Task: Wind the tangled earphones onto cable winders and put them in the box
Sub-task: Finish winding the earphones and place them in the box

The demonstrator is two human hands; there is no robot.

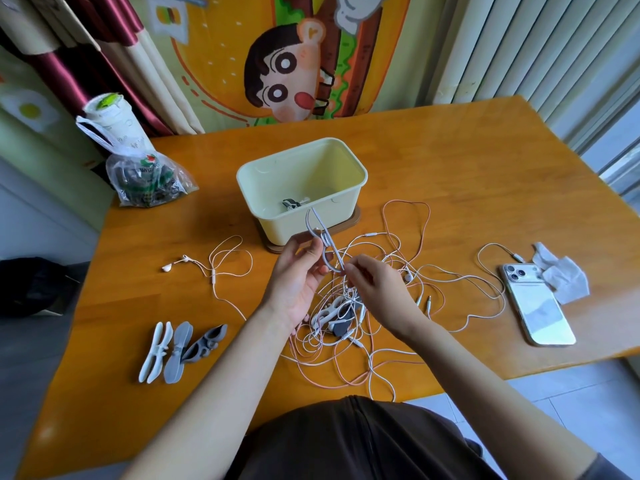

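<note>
Though one wound set (292, 203) lies in the box (242, 176) beyond them, the left hand (298, 277) and right hand (375, 284) both pinch a cord (326, 245) above the unsorted tangle (346, 327).

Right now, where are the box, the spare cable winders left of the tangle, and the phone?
box (273, 216): head view, on its cream front wall.
spare cable winders (177, 353): head view, on the middle grey winder of the three.
phone (535, 306): head view, on its back panel below the lenses.
</note>
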